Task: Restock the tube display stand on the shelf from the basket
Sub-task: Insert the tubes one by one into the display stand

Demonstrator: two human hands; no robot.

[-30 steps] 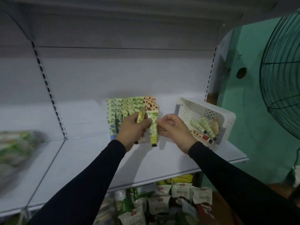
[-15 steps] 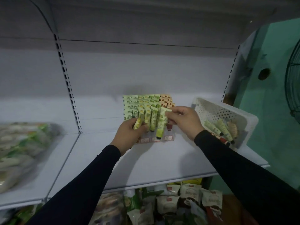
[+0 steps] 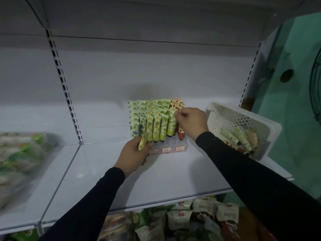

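Seating step: right hand [image 3: 191, 122] pinches the top edge of a green tube [image 3: 172, 125] at the front right of the tube display stand [image 3: 169, 146]. My judgement is that this tube is being pressed down into its slot; it goes best pushed straight down, cap first, until its crimped top lines up with the neighbours in the row.
Right hand state: fingers curled into a tight pinch at the crimp, knuckles up, wrist bent toward the stand, sleeve reaching in from the lower right.
Left hand state: left hand [image 3: 134, 154] is closed around a yellow-green tube [image 3: 143, 142], thumb across it, the tube tilted with its crimped end up, just in front of the stand's left corner.
Left hand advice: keep the waiting tube clear of the front row so it knocks nothing over; judged from the pattern, it likely belongs with the yellow-printed column.
Stand: clear plastic, stepped rows of upright tubes, mostly green with an orange column at the right; three red-edged price labels [image 3: 166, 150] on its front lip.
Basket: white perforated basket [image 3: 231, 117] sits tilted at the right end of the shelf [image 3: 173, 180], near the stand, with several tubes [image 3: 238, 138] lying loose inside.
Progress: stand looks nearly full; basket stock remains.
Below: bagged goods [image 3: 191, 216] on the lower shelf.
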